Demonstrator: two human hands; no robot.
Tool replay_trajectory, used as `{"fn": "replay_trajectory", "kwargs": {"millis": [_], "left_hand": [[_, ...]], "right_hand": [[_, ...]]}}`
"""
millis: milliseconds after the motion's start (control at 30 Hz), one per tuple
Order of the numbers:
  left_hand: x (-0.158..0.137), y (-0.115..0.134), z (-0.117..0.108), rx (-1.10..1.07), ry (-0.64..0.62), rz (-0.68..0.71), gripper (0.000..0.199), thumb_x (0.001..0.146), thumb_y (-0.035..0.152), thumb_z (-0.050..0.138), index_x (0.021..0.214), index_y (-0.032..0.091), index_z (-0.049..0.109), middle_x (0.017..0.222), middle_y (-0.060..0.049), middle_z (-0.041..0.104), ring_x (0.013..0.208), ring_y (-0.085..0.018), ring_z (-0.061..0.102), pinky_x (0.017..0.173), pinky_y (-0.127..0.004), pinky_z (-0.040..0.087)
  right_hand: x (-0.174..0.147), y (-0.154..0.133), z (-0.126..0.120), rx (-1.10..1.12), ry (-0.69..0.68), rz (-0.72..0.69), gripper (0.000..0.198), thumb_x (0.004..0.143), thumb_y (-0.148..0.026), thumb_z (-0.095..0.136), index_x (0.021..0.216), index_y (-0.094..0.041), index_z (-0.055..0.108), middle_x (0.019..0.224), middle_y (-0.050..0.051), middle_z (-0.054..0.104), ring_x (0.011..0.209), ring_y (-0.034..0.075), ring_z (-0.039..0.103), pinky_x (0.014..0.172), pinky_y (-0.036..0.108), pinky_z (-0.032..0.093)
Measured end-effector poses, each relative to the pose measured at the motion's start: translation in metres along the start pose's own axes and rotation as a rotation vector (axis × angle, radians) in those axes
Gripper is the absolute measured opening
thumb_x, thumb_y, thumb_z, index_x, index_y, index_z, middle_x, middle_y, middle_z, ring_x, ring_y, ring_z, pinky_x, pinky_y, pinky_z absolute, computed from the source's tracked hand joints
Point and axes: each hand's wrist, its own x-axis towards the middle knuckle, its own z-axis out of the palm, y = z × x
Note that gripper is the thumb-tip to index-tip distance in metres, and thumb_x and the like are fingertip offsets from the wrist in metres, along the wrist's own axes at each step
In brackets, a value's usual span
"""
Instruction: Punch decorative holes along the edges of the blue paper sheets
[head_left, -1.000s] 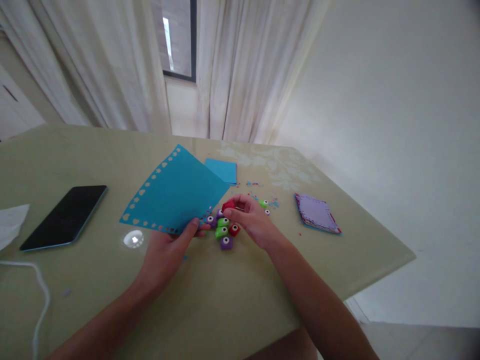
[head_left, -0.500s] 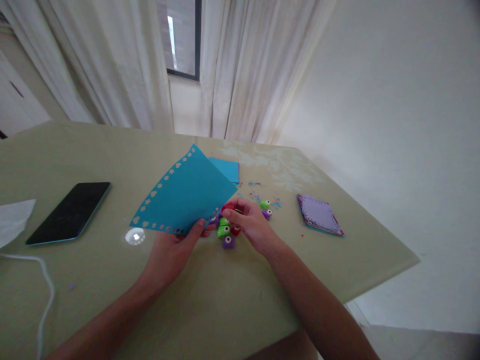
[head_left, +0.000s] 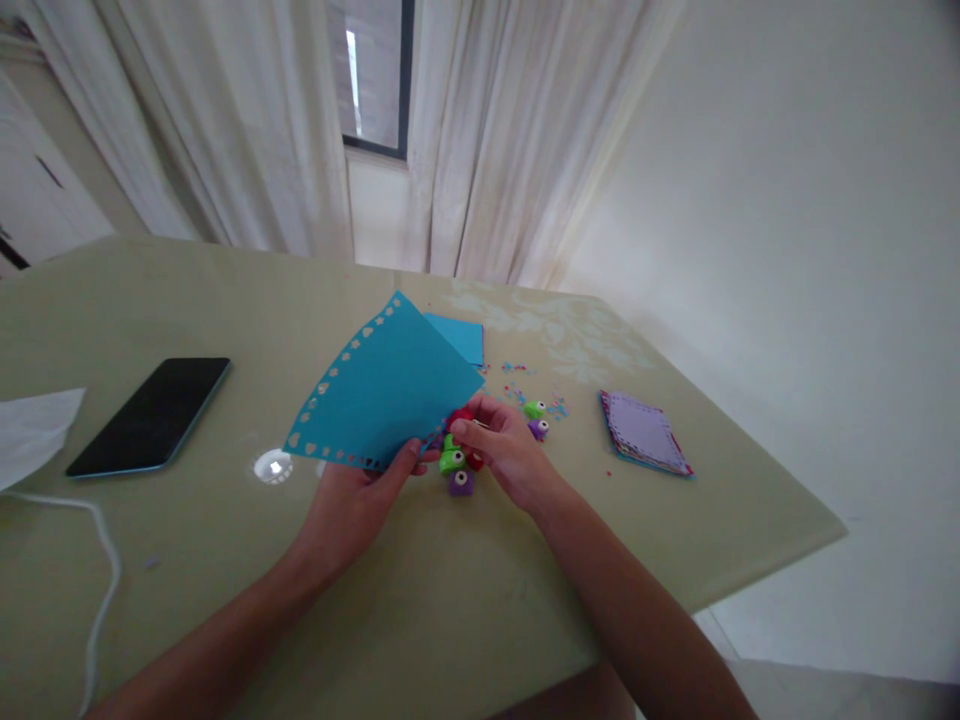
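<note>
The teal paper sheet with a row of small shapes punched along its edges (head_left: 386, 385) is being held tilted above the pale green table (head_left: 450, 600), its near corner pinched between the thumb and fingers of the left hand (head_left: 352, 505). Just beside that corner, the right hand (head_left: 506, 450) is closing its fingertips on a small red craft punch (head_left: 459, 417), which is sitting half hidden under the sheet's lower right edge. A cluster of small punches is lying against the right hand: a green one (head_left: 451, 461), a purple one (head_left: 461, 483) nearest the viewer, and a bit of another red one between them. A little beyond the hand, a second green punch (head_left: 534, 409) and a second purple punch (head_left: 538, 429) are lying among scattered bits of coloured paper. A smaller teal sheet (head_left: 459, 335) is lying flat behind the held one. Well to the right, a stack of lilac-topped punched cards (head_left: 643, 433) is resting on the table. To the left, a black phone (head_left: 150, 415) is lying face up, with a white tissue (head_left: 34, 432) and a white cord (head_left: 101, 580) past it.
</note>
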Motion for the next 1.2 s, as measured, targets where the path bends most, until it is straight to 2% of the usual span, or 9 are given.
{"fn": "replay_trajectory", "kwargs": {"millis": [200,300,600,700,933,1000,1100,1167,1200], "left_hand": [[0.000,-0.002,0.000,0.026,-0.030,0.024,0.029,0.081,0.050,0.070,0.087,0.023,0.078,0.089,-0.008,0.086,0.084,-0.031,0.083,0.079,-0.041,0.068],[-0.001,-0.004,0.001,0.018,-0.053,-0.004,0.031,0.081,0.050,0.070,0.090,0.022,0.079,0.089,-0.008,0.086,0.083,-0.031,0.083,0.079,-0.041,0.068],[-0.001,-0.010,0.002,0.003,-0.068,0.010,0.034,0.082,0.051,0.071,0.096,0.021,0.079,0.099,-0.009,0.086,0.082,-0.029,0.083,0.081,-0.040,0.068],[-0.001,-0.012,0.002,-0.012,-0.082,0.007,0.037,0.083,0.051,0.071,0.102,0.020,0.078,0.097,-0.009,0.086,0.080,-0.028,0.083,0.077,-0.040,0.068],[-0.001,-0.011,0.002,-0.001,-0.082,0.013,0.036,0.083,0.051,0.072,0.100,0.019,0.079,0.099,-0.009,0.086,0.082,-0.029,0.083,0.080,-0.040,0.067],[-0.001,-0.009,0.001,-0.005,-0.079,0.009,0.035,0.082,0.051,0.072,0.096,0.020,0.079,0.098,-0.009,0.086,0.084,-0.030,0.083,0.080,-0.040,0.068],[0.000,-0.007,0.000,-0.003,-0.048,-0.003,0.032,0.081,0.050,0.073,0.093,0.021,0.079,0.093,-0.008,0.086,0.087,-0.031,0.083,0.080,-0.040,0.068],[0.001,-0.006,-0.001,-0.006,-0.023,-0.005,0.030,0.080,0.049,0.074,0.091,0.022,0.079,0.090,-0.007,0.086,0.086,-0.031,0.083,0.081,-0.040,0.068],[0.001,-0.005,-0.001,-0.007,-0.017,-0.006,0.029,0.079,0.049,0.074,0.089,0.022,0.079,0.089,-0.007,0.086,0.085,-0.031,0.083,0.080,-0.040,0.068]], "right_hand": [[0.001,0.003,0.000,0.009,0.032,-0.035,0.050,0.068,-0.060,0.095,0.083,-0.021,0.068,0.071,-0.002,0.064,0.057,0.011,0.050,0.048,0.024,0.030],[0.000,0.004,0.002,0.013,0.059,-0.057,0.050,0.071,-0.063,0.092,0.080,-0.021,0.067,0.071,-0.002,0.062,0.056,0.010,0.047,0.048,0.024,0.030],[-0.001,0.006,0.005,0.035,0.054,-0.063,0.050,0.070,-0.059,0.094,0.076,-0.019,0.065,0.060,-0.006,0.051,0.050,0.008,0.037,0.047,0.025,0.021],[0.000,0.007,0.005,0.037,0.062,-0.062,0.049,0.069,-0.058,0.095,0.076,-0.019,0.065,0.059,-0.007,0.050,0.050,0.008,0.035,0.047,0.025,0.020],[-0.001,0.008,0.009,0.023,0.075,-0.070,0.050,0.066,-0.059,0.095,0.074,-0.019,0.066,0.057,-0.007,0.049,0.049,0.007,0.033,0.046,0.024,0.022],[0.000,0.007,0.007,0.018,0.072,-0.069,0.049,0.070,-0.061,0.093,0.073,-0.020,0.065,0.059,-0.005,0.053,0.050,0.008,0.036,0.046,0.024,0.025],[0.006,0.002,-0.006,0.009,0.093,-0.139,0.044,0.073,-0.057,0.091,0.084,-0.021,0.069,0.074,-0.001,0.066,0.060,0.012,0.051,0.053,0.024,0.037],[0.011,-0.005,-0.023,-0.134,0.138,-0.236,0.038,0.077,-0.052,0.089,0.092,-0.022,0.073,0.084,0.001,0.072,0.070,0.014,0.059,0.064,0.026,0.045],[0.014,-0.008,-0.032,-0.291,0.156,-0.274,0.033,0.082,-0.050,0.085,0.094,-0.021,0.075,0.088,0.002,0.074,0.074,0.016,0.061,0.069,0.028,0.047]]}}
